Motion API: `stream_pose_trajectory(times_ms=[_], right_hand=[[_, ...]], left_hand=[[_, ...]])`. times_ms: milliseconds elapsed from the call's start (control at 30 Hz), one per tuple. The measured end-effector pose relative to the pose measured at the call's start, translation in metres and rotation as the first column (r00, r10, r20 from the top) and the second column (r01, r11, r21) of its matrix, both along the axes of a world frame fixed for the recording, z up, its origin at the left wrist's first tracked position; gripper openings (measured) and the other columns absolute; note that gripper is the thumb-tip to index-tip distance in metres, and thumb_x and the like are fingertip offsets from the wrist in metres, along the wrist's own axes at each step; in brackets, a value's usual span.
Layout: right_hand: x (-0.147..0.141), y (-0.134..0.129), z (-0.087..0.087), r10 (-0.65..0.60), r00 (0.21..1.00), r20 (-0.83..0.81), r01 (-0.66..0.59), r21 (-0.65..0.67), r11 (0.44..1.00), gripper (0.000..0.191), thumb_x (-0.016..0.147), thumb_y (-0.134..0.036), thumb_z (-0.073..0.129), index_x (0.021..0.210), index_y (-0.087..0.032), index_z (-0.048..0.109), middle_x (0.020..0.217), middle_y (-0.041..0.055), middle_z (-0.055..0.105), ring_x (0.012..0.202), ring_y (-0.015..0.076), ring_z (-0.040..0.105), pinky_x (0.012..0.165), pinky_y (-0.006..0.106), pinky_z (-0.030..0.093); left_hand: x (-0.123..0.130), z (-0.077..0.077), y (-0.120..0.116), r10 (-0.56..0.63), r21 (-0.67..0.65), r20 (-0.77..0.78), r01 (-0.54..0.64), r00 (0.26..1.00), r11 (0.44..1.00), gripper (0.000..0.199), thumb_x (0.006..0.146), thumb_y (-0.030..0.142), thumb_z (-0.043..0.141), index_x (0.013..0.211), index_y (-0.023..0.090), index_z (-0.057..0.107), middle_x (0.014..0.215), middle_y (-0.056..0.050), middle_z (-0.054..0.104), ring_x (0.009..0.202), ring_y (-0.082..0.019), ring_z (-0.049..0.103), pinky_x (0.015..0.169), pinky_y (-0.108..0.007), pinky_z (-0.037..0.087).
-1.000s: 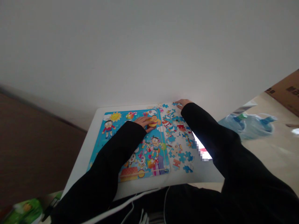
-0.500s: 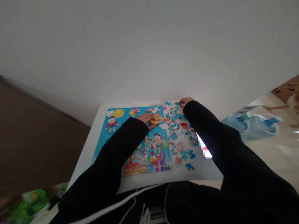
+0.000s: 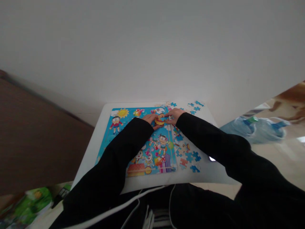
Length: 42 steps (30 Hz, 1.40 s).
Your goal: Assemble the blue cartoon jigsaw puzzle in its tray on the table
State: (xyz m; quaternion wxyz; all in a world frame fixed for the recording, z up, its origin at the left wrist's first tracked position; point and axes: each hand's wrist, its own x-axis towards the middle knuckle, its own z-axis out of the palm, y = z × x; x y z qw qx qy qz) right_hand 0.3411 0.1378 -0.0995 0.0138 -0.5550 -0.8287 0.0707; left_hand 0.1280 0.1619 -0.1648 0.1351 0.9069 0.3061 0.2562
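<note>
A blue cartoon jigsaw puzzle board (image 3: 107,140) lies on a small white table. On its upper right part rests my left hand (image 3: 150,120), thumb and fingers apart beside a figure in yellow and orange. My right hand (image 3: 175,115) is at the board's right edge, facing the left one. Its thumb and fingertips close on a small puzzle piece (image 3: 166,118), mostly covered by the fingers. Loose puzzle pieces (image 3: 189,156) are scattered right of the board, several of them under my right forearm.
The white table (image 3: 133,182) stands against a grey wall (image 3: 152,57). A phone's lit corner (image 3: 212,159) shows below my right sleeve. Clear plastic water jugs (image 3: 264,129) are on the floor to the right. A brown panel (image 3: 35,136) is at the left, with a green bag (image 3: 33,203) below.
My right hand has moved left and slightly nearer, from the loose pieces at the table's far edge to the board. My left hand stays in about the same spot on the board.
</note>
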Motion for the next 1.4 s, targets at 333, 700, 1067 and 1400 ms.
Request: stream_pose_trajectory(times_ms=[333, 700, 1067, 1400], right_hand=[[-0.001, 0.007, -0.022, 0.030, 1.000, 0.009, -0.029, -0.053, 0.998, 0.033, 0.075, -0.032, 0.059, 0.106, -0.023, 0.067, 0.096, 0.0036, 0.069, 0.088, 0.0173, 0.061, 0.084, 0.027, 0.043], [0.000, 0.009, -0.022, 0.043, 0.999, -0.019, -0.044, -0.067, 0.997, 0.029, 0.076, -0.032, 0.061, 0.102, -0.021, 0.068, 0.093, 0.0049, 0.069, 0.088, 0.0170, 0.060, 0.085, 0.028, 0.043], [0.002, 0.002, -0.007, -0.050, 0.999, -0.001, 0.050, -0.069, 0.996, 0.034, 0.073, -0.036, 0.062, 0.105, -0.026, 0.066, 0.096, 0.0005, 0.068, 0.089, 0.0164, 0.061, 0.082, 0.025, 0.045], [-0.007, 0.009, -0.016, -0.289, 0.931, -0.224, 0.240, -0.222, 0.945, 0.034, 0.068, -0.031, 0.069, 0.100, -0.020, 0.068, 0.086, 0.0025, 0.070, 0.078, 0.0145, 0.064, 0.072, 0.024, 0.051]], left_hand=[[0.000, -0.008, 0.005, -0.031, 0.076, -0.054, 0.035, 0.998, 0.996, 0.035, 0.081, 0.042, 0.056, 0.107, 0.020, 0.061, 0.118, -0.009, 0.057, 0.108, -0.022, 0.055, 0.094, -0.037, 0.045], [-0.001, -0.008, 0.001, -0.028, 0.115, -0.026, 0.031, 0.999, 0.993, 0.033, 0.083, 0.042, 0.055, 0.106, 0.021, 0.064, 0.119, -0.011, 0.056, 0.109, -0.024, 0.054, 0.093, -0.039, 0.045], [0.001, -0.008, 0.002, -0.043, 0.058, 0.020, 0.041, 0.999, 0.997, 0.037, 0.079, 0.040, 0.058, 0.108, 0.018, 0.061, 0.118, -0.012, 0.057, 0.106, -0.026, 0.057, 0.092, -0.041, 0.047], [-0.009, -0.010, 0.009, -0.081, -0.094, 0.027, 0.083, 0.996, 0.992, 0.046, 0.077, 0.040, 0.060, 0.117, 0.017, 0.056, 0.126, -0.014, 0.053, 0.118, -0.028, 0.049, 0.103, -0.047, 0.038]])
